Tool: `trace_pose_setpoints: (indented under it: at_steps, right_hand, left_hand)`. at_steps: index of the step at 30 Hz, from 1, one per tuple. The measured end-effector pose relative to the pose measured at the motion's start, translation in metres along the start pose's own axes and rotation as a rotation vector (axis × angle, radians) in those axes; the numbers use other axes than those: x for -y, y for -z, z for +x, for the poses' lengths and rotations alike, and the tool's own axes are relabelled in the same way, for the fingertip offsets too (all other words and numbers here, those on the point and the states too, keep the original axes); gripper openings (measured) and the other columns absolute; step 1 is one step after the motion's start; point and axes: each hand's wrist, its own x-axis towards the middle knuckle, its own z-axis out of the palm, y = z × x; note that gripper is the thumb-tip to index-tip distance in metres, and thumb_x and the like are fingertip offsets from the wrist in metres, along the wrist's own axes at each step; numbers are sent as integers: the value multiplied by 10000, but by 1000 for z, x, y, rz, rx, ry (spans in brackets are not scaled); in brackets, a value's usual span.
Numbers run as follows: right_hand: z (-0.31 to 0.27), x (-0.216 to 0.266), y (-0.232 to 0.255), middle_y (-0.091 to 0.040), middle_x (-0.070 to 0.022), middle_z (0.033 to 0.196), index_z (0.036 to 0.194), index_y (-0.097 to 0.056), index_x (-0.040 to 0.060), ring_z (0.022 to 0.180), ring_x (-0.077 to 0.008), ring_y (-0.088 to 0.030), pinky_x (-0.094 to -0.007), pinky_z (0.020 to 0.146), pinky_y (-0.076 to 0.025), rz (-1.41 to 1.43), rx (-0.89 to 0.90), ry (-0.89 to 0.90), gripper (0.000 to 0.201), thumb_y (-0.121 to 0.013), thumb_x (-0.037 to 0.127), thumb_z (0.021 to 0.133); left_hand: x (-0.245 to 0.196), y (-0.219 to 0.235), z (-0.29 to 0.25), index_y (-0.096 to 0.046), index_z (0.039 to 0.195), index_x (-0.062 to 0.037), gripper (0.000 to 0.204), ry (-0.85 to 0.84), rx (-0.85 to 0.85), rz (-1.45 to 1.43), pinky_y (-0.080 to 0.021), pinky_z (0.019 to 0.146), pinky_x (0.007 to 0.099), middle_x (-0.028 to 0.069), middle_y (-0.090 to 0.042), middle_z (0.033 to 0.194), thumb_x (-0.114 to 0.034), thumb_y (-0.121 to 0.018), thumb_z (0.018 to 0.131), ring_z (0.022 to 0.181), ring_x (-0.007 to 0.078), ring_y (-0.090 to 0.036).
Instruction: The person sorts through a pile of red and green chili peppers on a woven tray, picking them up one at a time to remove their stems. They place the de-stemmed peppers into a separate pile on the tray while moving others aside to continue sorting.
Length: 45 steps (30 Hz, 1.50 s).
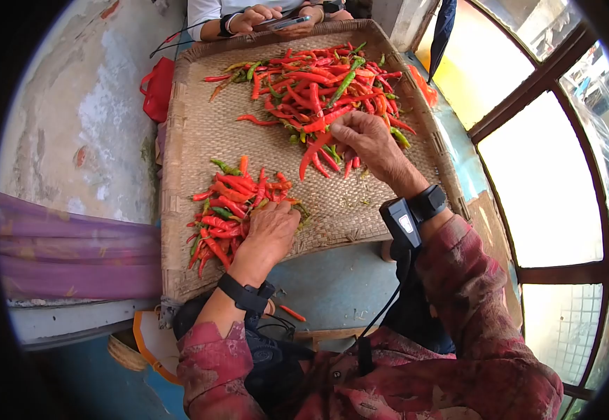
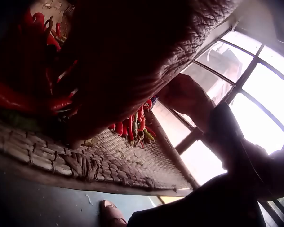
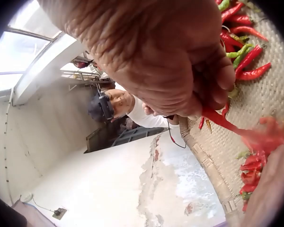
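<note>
Right hand (image 1: 369, 142) is pinching one red chili (image 1: 313, 152) at near edge of large pile (image 1: 316, 94) | left hand (image 1: 271, 227) is resting at small pile (image 1: 231, 204) (fingertips hidden, grip unclear) | light pinching probably sparing skin

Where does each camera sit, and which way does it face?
Head: on the head, facing forward and down at a rectangular tan woven tray of long red and green chilli peppers; left hand and right hand show.
Left wrist: on that wrist, facing past the left hand toward the brown-framed window; right arm shows.
Right wrist: on that wrist, facing past the right hand toward a peeling whitish wall.
Head and left wrist share the window and tray.
</note>
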Motion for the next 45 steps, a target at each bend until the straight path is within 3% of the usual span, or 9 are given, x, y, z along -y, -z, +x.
trace_pose_setpoints:
  at_steps: [4,7,14,18,27,31,38,42,45]
  right_hand:
    - [8,5,14,-595,-27,874,1014,-533,29,701,-61,-549,-181,615,-477,636,-457,125,228,-550,236,921]
    - [0,-11,6,-602,-25,839,1023,-540,37,683,-59,-549,-188,601,-476,502,-212,-125,221,-530,235,925]
    - [-15,-5,-35,-638,-46,841,1068,-571,-3,774,-113,-606,-248,635,-495,-303,351,-71,254,-556,174,886]
    - [-14,-27,-42,-652,-140,924,1085,-575,-28,855,-206,-628,-317,765,-495,-456,296,51,279,-566,139,862]
    - [-18,-27,-49,-620,-179,802,1009,-604,-7,752,-267,-614,-376,674,-472,-661,454,231,232,-602,121,815]
    - [-22,-26,-54,-576,-189,726,874,-583,-25,682,-298,-575,-395,647,-449,-673,448,205,195,-594,149,788]
    - [-19,-26,-42,-563,-154,678,829,-572,-23,624,-256,-565,-384,603,-444,-760,720,139,197,-597,169,790]
    - [-4,-5,-16,-592,-59,662,816,-621,-18,617,-126,-552,-293,571,-459,-324,317,-9,248,-582,225,852]
    - [4,19,0,-591,-57,943,1165,-498,-32,707,-46,-528,-188,557,-450,520,-145,70,412,-571,277,903]
  left_hand:
    - [-3,-8,0,-598,869,-31,180,19,-33,37,-472,780,396,123,-558,912,-31,-601,689,917,300,-550]
    - [-9,-6,0,-596,857,-17,158,16,-55,94,-481,764,391,141,-566,917,-7,-576,700,916,303,-560]
    - [-5,1,9,-554,887,17,185,88,4,-60,-477,757,436,191,-590,903,1,-561,704,871,331,-598]
    - [-5,18,12,-512,879,36,180,24,-338,-372,-479,703,411,183,-589,830,12,-563,708,793,302,-614]
    - [2,24,16,-528,925,15,179,110,-454,-577,-474,617,349,130,-579,729,17,-572,751,652,250,-597]
    - [3,35,14,-535,963,0,190,193,-331,-643,-475,649,355,133,-591,800,-14,-583,780,710,259,-598]
    - [25,35,6,-536,1121,-53,382,370,-273,-24,-391,904,426,149,-537,1102,-224,-649,797,1066,324,-477]
    - [31,35,2,-528,1134,-41,416,477,-176,38,-402,897,470,170,-518,1131,-255,-645,797,1078,371,-472]
    - [35,30,3,-536,1108,-28,402,505,-98,34,-424,870,469,173,-526,1113,-248,-648,792,1037,384,-496]
